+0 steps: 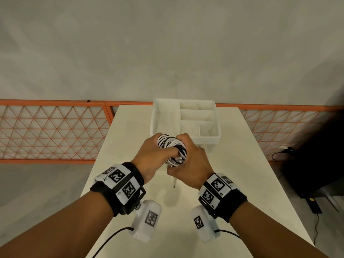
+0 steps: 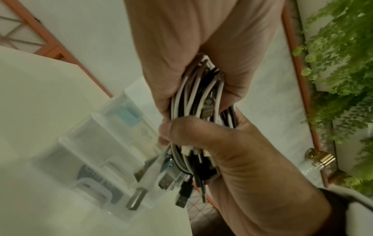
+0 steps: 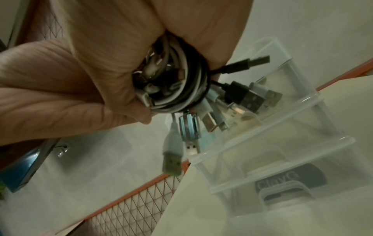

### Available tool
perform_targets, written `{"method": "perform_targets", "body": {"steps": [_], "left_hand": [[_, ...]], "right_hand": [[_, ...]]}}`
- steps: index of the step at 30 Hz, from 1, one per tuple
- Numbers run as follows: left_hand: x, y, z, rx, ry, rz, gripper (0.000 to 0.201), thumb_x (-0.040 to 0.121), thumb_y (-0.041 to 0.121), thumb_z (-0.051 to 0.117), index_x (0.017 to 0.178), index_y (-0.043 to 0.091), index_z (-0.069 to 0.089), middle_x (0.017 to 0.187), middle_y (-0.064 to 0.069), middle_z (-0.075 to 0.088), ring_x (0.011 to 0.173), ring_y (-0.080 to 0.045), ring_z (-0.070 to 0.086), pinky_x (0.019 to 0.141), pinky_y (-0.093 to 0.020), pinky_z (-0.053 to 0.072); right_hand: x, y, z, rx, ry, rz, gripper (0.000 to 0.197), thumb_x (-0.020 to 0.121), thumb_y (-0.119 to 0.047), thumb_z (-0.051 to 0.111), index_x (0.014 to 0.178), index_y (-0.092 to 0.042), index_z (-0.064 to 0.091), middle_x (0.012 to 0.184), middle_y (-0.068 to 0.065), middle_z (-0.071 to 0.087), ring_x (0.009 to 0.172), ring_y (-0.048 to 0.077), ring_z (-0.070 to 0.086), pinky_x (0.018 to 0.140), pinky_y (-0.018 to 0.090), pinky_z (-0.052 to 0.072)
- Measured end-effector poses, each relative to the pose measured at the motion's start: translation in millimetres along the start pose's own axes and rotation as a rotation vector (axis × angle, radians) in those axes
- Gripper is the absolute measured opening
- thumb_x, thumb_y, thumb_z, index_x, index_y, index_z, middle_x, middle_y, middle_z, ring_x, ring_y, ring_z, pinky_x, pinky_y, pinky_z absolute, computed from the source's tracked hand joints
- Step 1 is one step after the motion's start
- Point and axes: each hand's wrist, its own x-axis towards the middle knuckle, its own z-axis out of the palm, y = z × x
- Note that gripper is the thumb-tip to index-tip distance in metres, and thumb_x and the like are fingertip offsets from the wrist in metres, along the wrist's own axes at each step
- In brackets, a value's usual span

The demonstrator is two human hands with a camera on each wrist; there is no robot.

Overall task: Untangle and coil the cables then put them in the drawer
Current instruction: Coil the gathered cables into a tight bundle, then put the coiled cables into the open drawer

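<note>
From the head view, both hands meet above the middle of the pale counter (image 1: 242, 164). The left hand (image 1: 150, 157) and the right hand (image 1: 189, 164) both curl round one bundle of coiled black and white cables (image 1: 172, 146), held in the air just short of the drawer (image 1: 208, 139). The drawer, a white divided tray, sits at 12 o'clock from the hands, its compartments open to view. An orange lattice railing (image 1: 54, 131) runs behind the counter, and at 3 o'clock a black box (image 1: 316, 161) stands on the floor with a cord beside it.

In the left wrist view, the left hand (image 2: 232, 151) grips the cables (image 2: 193, 103) from below while the right hand (image 2: 191, 39) closes on them from above; loose USB plugs (image 2: 182, 193) dangle at 6 o'clock. The clear drawer unit (image 2: 96, 151) lies at 8 o'clock, blurred. Green foliage (image 2: 343, 63) fills 2 o'clock.

In the right wrist view, the right hand (image 3: 70, 87) wraps the cables (image 3: 181, 83), and the plugs (image 3: 250, 97) fan out toward 4 o'clock, hanging over the clear drawer unit (image 3: 292, 143). The railing (image 3: 131, 207) shows at 6 o'clock.
</note>
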Motion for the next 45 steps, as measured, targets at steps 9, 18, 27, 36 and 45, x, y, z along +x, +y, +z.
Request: {"method": "perform_targets", "body": {"steps": [9,18,27,36,45], "left_hand": [[2,-17,-3,0.000,-0.025,-0.062,0.048,0.055,0.009,0.069,0.103,0.006,0.066,0.096,-0.019,0.072,0.087,-0.027,0.068,0.080,-0.041,0.055],[4,-59,10,0.224,0.029,-0.120,0.037,0.062,0.024,0.074,0.098,0.021,0.066,0.098,-0.003,0.074,0.092,-0.022,0.071,0.086,-0.047,0.058],[24,-89,0,-0.232,-0.133,-0.474,0.048,0.071,0.031,0.084,0.110,0.011,0.064,0.104,-0.005,0.064,0.104,-0.024,0.060,0.088,-0.039,0.052],[69,-92,40,-0.594,0.028,-0.647,0.009,0.086,0.000,0.055,0.084,0.008,0.059,0.087,-0.009,0.067,0.082,-0.023,0.063,0.080,-0.040,0.051],[71,-109,44,-0.684,0.025,-0.707,0.029,0.081,0.033,0.075,0.093,0.013,0.057,0.076,-0.002,0.064,0.078,-0.020,0.060,0.076,-0.036,0.048]], "right_hand": [[-1,11,10,-0.060,-0.061,0.054,0.073,0.059,-0.028,0.076,0.121,-0.045,0.041,0.093,-0.010,0.072,0.084,0.015,0.070,0.076,0.037,0.061],[-14,37,14,-0.286,-0.169,0.120,0.069,0.063,-0.027,0.073,0.123,-0.034,0.038,0.096,-0.010,0.069,0.084,0.021,0.067,0.073,0.039,0.059],[-13,79,-15,-0.345,-0.163,0.372,0.074,0.052,-0.035,0.074,0.117,-0.043,0.040,0.092,-0.005,0.067,0.084,0.024,0.064,0.075,0.035,0.059],[-15,95,-25,-0.275,-0.140,0.443,0.075,0.050,-0.038,0.075,0.118,-0.041,0.043,0.101,-0.003,0.068,0.095,0.022,0.060,0.079,0.035,0.056],[-13,92,-28,-0.229,-0.136,0.419,0.075,0.047,-0.036,0.075,0.115,-0.045,0.043,0.099,-0.002,0.067,0.095,0.024,0.063,0.072,0.040,0.063]]}}
